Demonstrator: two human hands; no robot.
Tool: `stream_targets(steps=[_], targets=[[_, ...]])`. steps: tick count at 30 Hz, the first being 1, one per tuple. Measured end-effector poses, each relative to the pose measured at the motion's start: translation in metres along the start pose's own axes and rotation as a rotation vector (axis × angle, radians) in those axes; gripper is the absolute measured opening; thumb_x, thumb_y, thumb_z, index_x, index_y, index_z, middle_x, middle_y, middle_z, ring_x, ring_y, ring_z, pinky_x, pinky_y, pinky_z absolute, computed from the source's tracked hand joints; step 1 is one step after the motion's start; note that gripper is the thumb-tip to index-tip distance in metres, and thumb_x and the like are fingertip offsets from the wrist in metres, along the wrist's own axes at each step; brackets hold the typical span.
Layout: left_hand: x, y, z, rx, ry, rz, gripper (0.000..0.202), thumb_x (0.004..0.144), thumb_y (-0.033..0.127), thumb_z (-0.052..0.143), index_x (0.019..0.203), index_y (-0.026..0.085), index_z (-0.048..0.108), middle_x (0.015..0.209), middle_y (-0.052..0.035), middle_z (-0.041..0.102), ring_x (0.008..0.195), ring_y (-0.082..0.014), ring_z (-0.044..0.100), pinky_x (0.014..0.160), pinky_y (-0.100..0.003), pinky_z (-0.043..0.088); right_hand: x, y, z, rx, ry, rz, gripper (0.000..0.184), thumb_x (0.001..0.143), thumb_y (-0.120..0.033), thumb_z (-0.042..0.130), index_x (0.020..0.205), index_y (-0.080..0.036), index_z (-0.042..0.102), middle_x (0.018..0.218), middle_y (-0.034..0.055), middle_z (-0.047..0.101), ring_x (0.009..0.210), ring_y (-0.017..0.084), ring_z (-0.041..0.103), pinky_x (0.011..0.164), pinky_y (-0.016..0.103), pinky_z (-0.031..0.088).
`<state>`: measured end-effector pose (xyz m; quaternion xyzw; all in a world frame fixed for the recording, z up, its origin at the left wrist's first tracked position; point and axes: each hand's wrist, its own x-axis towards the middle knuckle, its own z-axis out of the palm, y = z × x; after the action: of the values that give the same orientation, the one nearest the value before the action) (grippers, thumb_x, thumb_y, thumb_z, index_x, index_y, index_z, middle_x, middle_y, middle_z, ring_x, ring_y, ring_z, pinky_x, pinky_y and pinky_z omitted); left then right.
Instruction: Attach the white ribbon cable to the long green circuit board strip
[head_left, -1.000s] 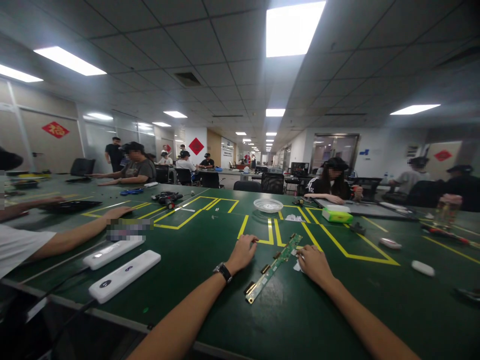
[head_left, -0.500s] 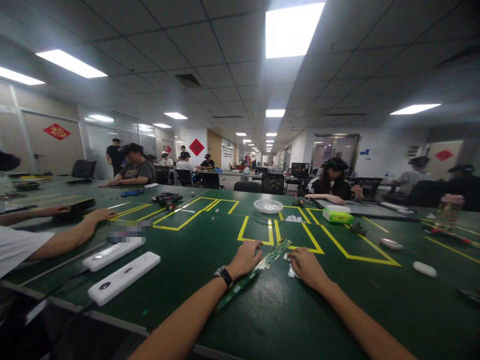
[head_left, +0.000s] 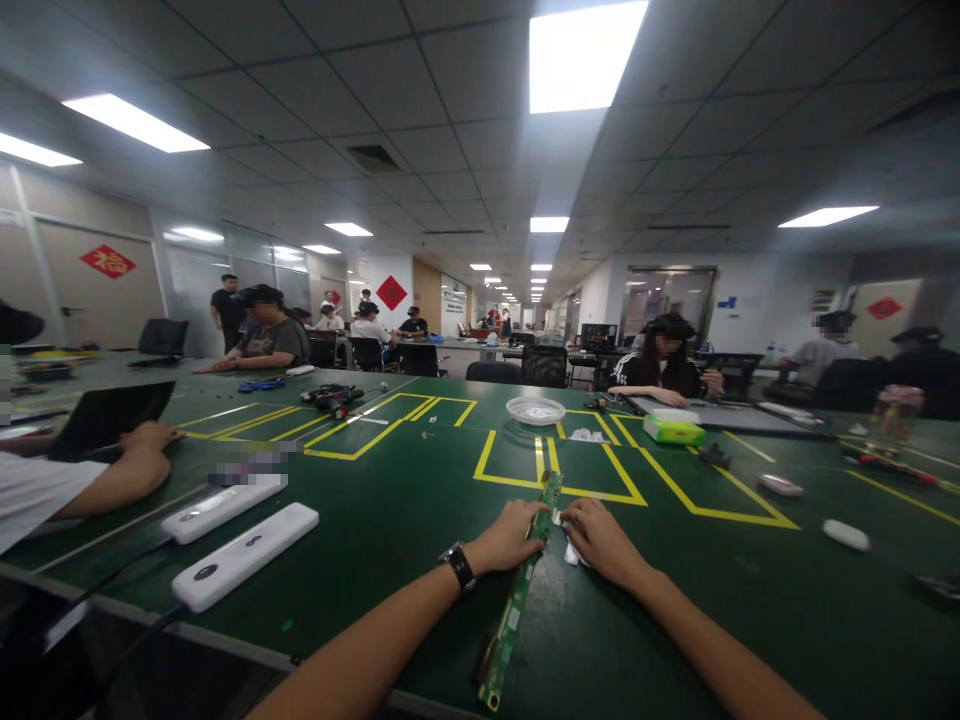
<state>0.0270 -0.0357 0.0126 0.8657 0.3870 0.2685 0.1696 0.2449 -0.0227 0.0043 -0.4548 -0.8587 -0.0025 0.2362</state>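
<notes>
A long, narrow green circuit board (head_left: 514,615) slants across the table, its near end toward me. My left hand (head_left: 512,537), with a dark watch on the wrist, is closed around the board's middle from the left side. On the other side, my right hand (head_left: 602,535) pinches a crumpled white tissue (head_left: 573,554) against or close beside the board's right edge. Whether the tissue touches the board I cannot tell.
Ahead stands a round clear dish (head_left: 535,411) near some crumpled white tissue (head_left: 589,436) and a green tissue pack (head_left: 675,428). Two white power strips (head_left: 247,555) lie at left. A co-worker's hand (head_left: 150,440) rests near a black laptop (head_left: 112,415).
The board has turned steeper, its near end swinging right and toward me. My left hand has shifted slightly right and lower, now gripping it. At left, the laptop screen stands more open.
</notes>
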Motion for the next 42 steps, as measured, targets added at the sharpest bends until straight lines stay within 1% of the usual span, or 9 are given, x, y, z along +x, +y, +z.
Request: stream_targets(steps=[3,8,14,20,23,29,34,38,42], targets=[[0.004,-0.001,0.004,-0.239,0.041,-0.067,0.061,0.066,0.007,0.060,0.125,0.018,0.050,0.113,-0.0100,0.057,0.101,-0.0241,0.054,0.090,-0.035,0.043,0.000,-0.002,0.001,0.018,-0.003,0.001,0.025,0.087,-0.020,0.046,0.099,-0.017,0.068,0.099,0.0096,0.063,0.097,0.023,0.054,0.087,0.034,0.040],[0.011,-0.001,0.014,-0.745,0.058,-0.297,0.076,0.058,-0.004,0.050,0.131,0.015,0.041,0.094,-0.0049,0.059,0.071,-0.0120,0.057,0.057,-0.019,0.042,0.003,-0.005,0.005,-0.023,0.012,0.048,0.028,0.085,-0.023,0.050,0.107,-0.017,0.064,0.107,0.0110,0.062,0.105,0.025,0.051,0.091,0.035,0.038],[0.016,0.000,0.012,-1.022,0.114,-0.431,0.077,0.057,-0.004,0.055,0.131,0.012,0.042,0.085,-0.0020,0.060,0.062,-0.0098,0.057,0.056,-0.021,0.049,-0.002,-0.004,-0.001,-0.102,-0.047,0.201,0.027,0.082,-0.035,0.054,0.099,-0.017,0.065,0.104,0.0123,0.060,0.105,0.028,0.051,0.088,0.036,0.038],[0.019,0.001,0.005,-1.353,0.110,-0.417,0.062,0.056,-0.005,0.050,0.116,0.012,0.052,0.082,-0.0016,0.061,0.068,-0.0117,0.062,0.065,-0.026,0.056,-0.004,-0.010,-0.011,0.084,-0.030,0.228,0.017,0.076,-0.031,0.059,0.086,-0.018,0.060,0.090,0.0064,0.062,0.087,0.022,0.055,0.074,0.030,0.040],[0.018,0.003,0.004,-1.378,0.079,-0.470,0.060,0.058,-0.001,0.053,0.116,0.013,0.048,0.070,0.0014,0.057,0.053,-0.0092,0.057,0.056,-0.027,0.055,-0.001,-0.014,-0.011,0.333,-0.020,0.245,0.012,0.076,-0.029,0.058,0.077,-0.018,0.055,0.074,0.0011,0.061,0.070,0.016,0.054,0.063,0.026,0.039],[0.011,0.010,-0.003,-1.347,-0.040,-0.356,0.058,0.064,0.010,0.056,0.120,0.014,0.044,0.066,0.0018,0.056,0.043,-0.0093,0.054,0.036,-0.017,0.043,0.001,-0.023,-0.007,0.931,-0.163,0.272,0.035,0.078,-0.050,0.060,0.080,-0.015,0.058,0.066,-0.0015,0.059,0.050,0.010,0.051,0.049,0.022,0.038],[0.010,0.010,-0.010,-1.188,0.017,-0.383,0.029,0.077,0.029,0.057,0.101,0.013,0.052,0.057,0.0043,0.051,0.035,-0.0061,0.046,0.028,-0.012,0.029,-0.001,-0.028,-0.011,0.964,-0.147,0.313,0.035,0.077,-0.049,0.063,0.078,-0.014,0.060,0.063,-0.0031,0.057,0.046,0.007,0.048,0.047,0.020,0.036],[0.010,0.007,-0.007,-1.103,0.066,-0.395,0.035,0.080,0.043,0.061,0.099,0.015,0.050,0.054,0.0072,0.049,0.033,-0.0052,0.044,0.028,-0.012,0.029,-0.001,-0.030,-0.013,1.058,-0.132,0.338,0.034,0.076,-0.048,0.063,0.076,-0.015,0.059,0.061,-0.0031,0.057,0.047,0.007,0.048,0.046,0.020,0.037],[0.010,0.007,-0.002,-1.079,0.046,-0.378,0.038,0.080,0.046,0.061,0.102,0.016,0.052,0.058,0.0065,0.051,0.034,-0.0046,0.046,0.029,-0.012,0.030,0.000,-0.033,-0.012,1.101,-0.111,0.327,0.034,0.076,-0.049,0.063,0.074,-0.015,0.058,0.057,-0.0036,0.057,0.046,0.007,0.047,0.045,0.020,0.037]])
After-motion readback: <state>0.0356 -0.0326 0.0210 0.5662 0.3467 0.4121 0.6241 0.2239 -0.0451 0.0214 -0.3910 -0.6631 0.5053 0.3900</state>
